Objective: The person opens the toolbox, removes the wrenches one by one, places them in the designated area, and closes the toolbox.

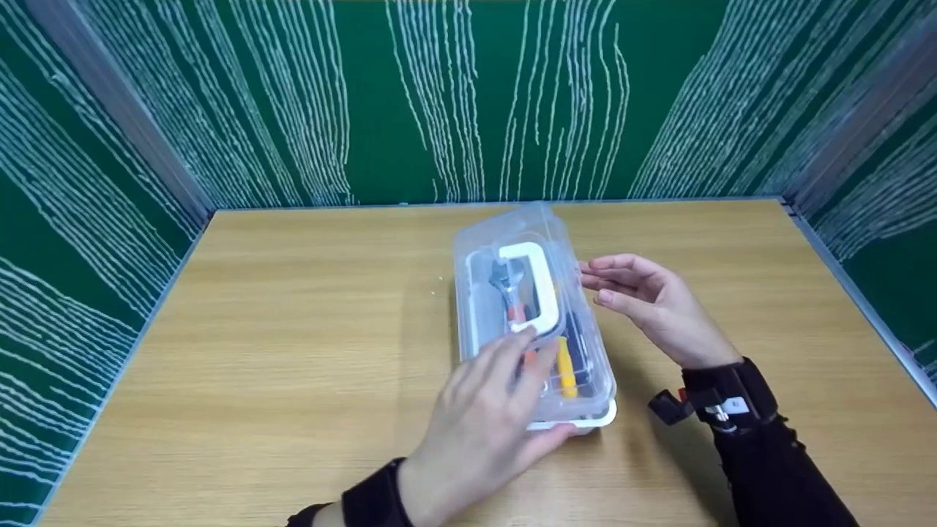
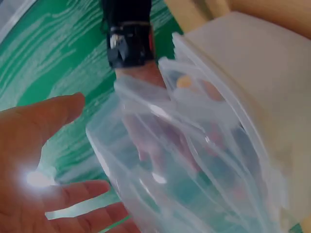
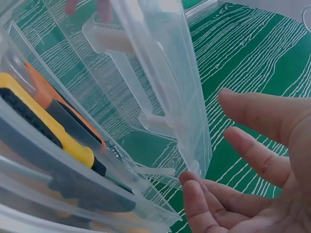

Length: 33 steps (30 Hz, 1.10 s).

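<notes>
A clear plastic toolbox lid [image 1: 487,238] with a white handle [image 1: 544,289] stands tilted over the box's white-rimmed base [image 1: 596,419]. Through it show an adjustable wrench [image 1: 506,282] with a reddish grip and a yellow handle [image 1: 566,369]. My left hand [image 1: 479,413] is over the near left part of the lid, fingers extended close to the white handle. At the lid's right side is my right hand [image 1: 655,307], its fingers loosely bent and fingertips near the edge. The right wrist view shows a yellow-and-black screwdriver [image 3: 53,121] beside an orange-and-black tool [image 3: 68,109] inside.
The toolbox stands on a wood-grain table [image 1: 293,329]. Green panels [image 1: 498,102] with wavy white lines rise at the back and both sides. Dark cuffs with wrist cameras [image 1: 721,406] are on both arms.
</notes>
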Each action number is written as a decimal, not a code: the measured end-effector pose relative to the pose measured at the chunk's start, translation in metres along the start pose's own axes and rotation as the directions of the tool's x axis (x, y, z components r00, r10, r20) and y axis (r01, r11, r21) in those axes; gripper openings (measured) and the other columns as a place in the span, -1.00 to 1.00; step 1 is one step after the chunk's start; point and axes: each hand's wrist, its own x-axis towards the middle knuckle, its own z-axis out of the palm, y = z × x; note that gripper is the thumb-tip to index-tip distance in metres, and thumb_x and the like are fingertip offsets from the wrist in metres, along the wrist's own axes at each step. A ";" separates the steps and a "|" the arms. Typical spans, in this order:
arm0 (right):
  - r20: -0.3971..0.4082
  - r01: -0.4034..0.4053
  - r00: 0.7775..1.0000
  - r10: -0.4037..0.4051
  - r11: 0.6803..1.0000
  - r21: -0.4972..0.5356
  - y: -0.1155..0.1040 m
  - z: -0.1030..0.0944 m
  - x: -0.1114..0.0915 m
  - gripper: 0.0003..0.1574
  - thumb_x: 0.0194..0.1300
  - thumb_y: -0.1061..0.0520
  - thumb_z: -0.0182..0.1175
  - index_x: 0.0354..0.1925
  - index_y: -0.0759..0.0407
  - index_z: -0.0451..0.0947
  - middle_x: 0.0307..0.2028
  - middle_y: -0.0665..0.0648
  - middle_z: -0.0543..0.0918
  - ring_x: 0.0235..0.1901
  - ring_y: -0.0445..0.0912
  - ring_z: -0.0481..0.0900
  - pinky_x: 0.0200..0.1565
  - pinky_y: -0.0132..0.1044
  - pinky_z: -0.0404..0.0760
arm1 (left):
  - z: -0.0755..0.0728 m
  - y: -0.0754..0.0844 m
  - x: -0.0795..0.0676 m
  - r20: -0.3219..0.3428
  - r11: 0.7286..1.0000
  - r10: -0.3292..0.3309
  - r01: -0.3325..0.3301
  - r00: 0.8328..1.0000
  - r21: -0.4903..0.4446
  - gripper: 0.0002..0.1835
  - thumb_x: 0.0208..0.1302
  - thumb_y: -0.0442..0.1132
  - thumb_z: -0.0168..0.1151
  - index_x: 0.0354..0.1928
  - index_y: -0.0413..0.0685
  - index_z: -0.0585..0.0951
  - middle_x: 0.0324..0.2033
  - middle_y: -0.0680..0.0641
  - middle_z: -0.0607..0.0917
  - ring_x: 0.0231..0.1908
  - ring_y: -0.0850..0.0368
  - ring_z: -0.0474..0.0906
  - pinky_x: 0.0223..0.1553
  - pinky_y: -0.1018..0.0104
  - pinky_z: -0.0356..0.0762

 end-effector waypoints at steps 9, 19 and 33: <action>-0.020 0.007 1.000 -0.006 0.999 0.050 -0.003 0.005 -0.002 -0.48 0.52 0.37 0.23 0.34 0.54 0.38 0.36 0.25 0.66 0.33 -0.02 0.68 0.31 -0.28 0.68 | 0.018 0.023 0.017 0.003 0.936 0.116 -0.111 0.993 0.333 -0.12 0.22 0.36 0.47 0.50 0.14 0.49 0.43 -0.16 0.58 0.36 -0.10 0.54 0.15 0.09 0.65; -0.031 -0.001 1.000 0.001 1.000 0.020 0.004 0.003 0.001 -0.50 0.52 0.34 0.25 0.32 0.51 0.42 0.31 0.19 0.70 0.29 -0.04 0.70 0.29 -0.30 0.69 | 0.025 0.023 0.027 -0.060 0.906 0.163 -0.125 0.985 0.405 -0.47 0.30 0.22 0.41 0.25 0.25 0.70 0.34 -0.08 0.68 0.22 -0.01 0.66 -0.03 0.16 0.71; -0.117 -0.204 0.977 0.181 0.952 -0.229 0.036 -0.007 0.013 -0.46 0.50 0.09 0.37 0.30 0.31 0.54 0.11 0.07 0.72 0.08 -0.11 0.70 0.15 -0.43 0.69 | 0.023 0.021 0.029 -0.082 0.925 0.173 -0.134 0.982 0.355 -0.49 0.30 0.19 0.43 0.23 0.23 0.73 0.31 -0.09 0.69 0.14 0.00 0.69 -0.06 0.19 0.74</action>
